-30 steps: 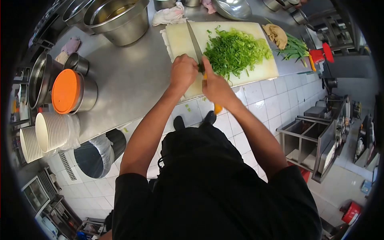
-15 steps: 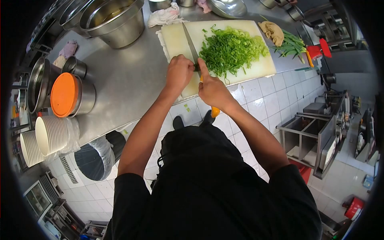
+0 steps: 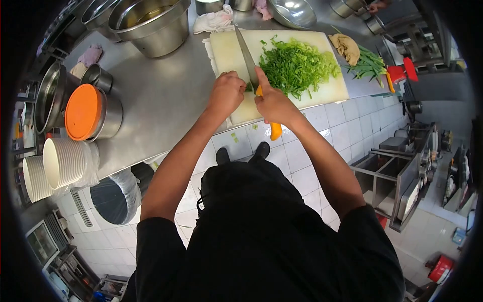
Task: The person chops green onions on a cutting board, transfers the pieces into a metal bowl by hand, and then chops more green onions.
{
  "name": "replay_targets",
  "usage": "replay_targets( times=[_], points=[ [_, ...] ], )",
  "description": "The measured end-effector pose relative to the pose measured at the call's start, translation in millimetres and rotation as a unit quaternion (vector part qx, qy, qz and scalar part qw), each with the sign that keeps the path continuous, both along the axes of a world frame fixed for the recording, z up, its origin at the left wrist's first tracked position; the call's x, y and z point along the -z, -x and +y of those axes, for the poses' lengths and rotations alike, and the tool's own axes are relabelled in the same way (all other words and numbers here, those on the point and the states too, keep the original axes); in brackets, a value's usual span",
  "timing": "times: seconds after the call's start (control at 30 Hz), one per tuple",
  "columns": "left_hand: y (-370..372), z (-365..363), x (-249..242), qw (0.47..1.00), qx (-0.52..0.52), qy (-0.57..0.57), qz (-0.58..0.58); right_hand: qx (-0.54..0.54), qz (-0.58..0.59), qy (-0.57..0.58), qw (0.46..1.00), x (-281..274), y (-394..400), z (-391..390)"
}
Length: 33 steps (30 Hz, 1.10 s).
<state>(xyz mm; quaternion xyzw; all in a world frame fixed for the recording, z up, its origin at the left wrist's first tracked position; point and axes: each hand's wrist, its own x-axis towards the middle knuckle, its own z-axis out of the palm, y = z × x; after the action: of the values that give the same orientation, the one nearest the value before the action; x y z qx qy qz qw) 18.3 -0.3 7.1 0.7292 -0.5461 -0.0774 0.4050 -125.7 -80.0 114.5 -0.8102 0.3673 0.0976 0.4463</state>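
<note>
My right hand (image 3: 275, 104) grips the yellow handle of a kitchen knife (image 3: 245, 53), its index finger stretched along the top of the blade. The long blade points away from me over a white cutting board (image 3: 226, 50). Left of the blade, my left hand (image 3: 226, 92) is closed with curled fingers. A bit of green onion (image 3: 248, 86) shows at its fingertips, close to the blade; the rest is hidden. To the right of the knife lies a wide heap of chopped green onions (image 3: 299, 65).
Whole green onions (image 3: 370, 64) and a tan cloth (image 3: 345, 48) lie right of the board. A large steel pot (image 3: 161, 38) and a steel bowl (image 3: 293, 12) stand behind. An orange-lidded container (image 3: 83, 111) and stacked paper bowls (image 3: 63, 163) are at left.
The view has shifted slightly, so the board and counter appear a little lower and further right. The knife handle's end sits slightly higher; both hands keep nearly the same place at the board.
</note>
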Motion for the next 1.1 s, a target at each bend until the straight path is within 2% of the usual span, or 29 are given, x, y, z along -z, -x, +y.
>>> replay_targets(
  times=[0.1,0.2,0.27,0.4,0.47,0.5,0.57,0.7,0.8,0.83,1.03,1.1],
  points=[
    [-3,3,-1,0.999,0.004,-0.019,0.029,-0.080,-0.074,0.218,0.970,41,16,9],
    [-5,0,-1,1.000,0.008,-0.001,0.020,-0.063,-0.070,0.222,0.970,54,7,8],
    [-5,2,-4,1.000,0.010,-0.004,0.014,-0.052,-0.032,0.142,0.988,46,1,-3],
    [-7,1,-2,1.000,0.021,-0.001,0.017,-0.027,0.023,0.022,0.999,-7,-2,3],
    [-9,-1,-3,0.999,0.033,0.001,0.023,-0.063,-0.065,0.184,0.979,57,5,2],
    [-8,-2,-3,0.999,0.035,-0.001,0.026,-0.079,-0.107,0.264,0.955,60,2,7],
    [-9,-1,-3,0.999,0.031,-0.005,0.027,-0.056,-0.046,0.167,0.983,55,-2,-5],
    [-7,0,-6,0.998,0.019,-0.020,0.053,-0.015,0.026,0.009,1.000,-16,-7,3],
    [-3,-1,-1,0.998,0.006,0.002,0.055,-0.012,0.040,-0.002,0.999,-7,-3,15],
    [-3,-2,2,0.999,0.009,0.003,0.048,-0.066,-0.004,0.178,0.982,32,4,16],
    [7,15,-3,0.996,0.022,0.071,-0.044,-0.054,-0.040,0.161,0.985,43,6,7],
    [7,19,-2,0.996,0.021,0.071,-0.049,-0.064,-0.053,0.193,0.978,49,7,7]
  ],
)
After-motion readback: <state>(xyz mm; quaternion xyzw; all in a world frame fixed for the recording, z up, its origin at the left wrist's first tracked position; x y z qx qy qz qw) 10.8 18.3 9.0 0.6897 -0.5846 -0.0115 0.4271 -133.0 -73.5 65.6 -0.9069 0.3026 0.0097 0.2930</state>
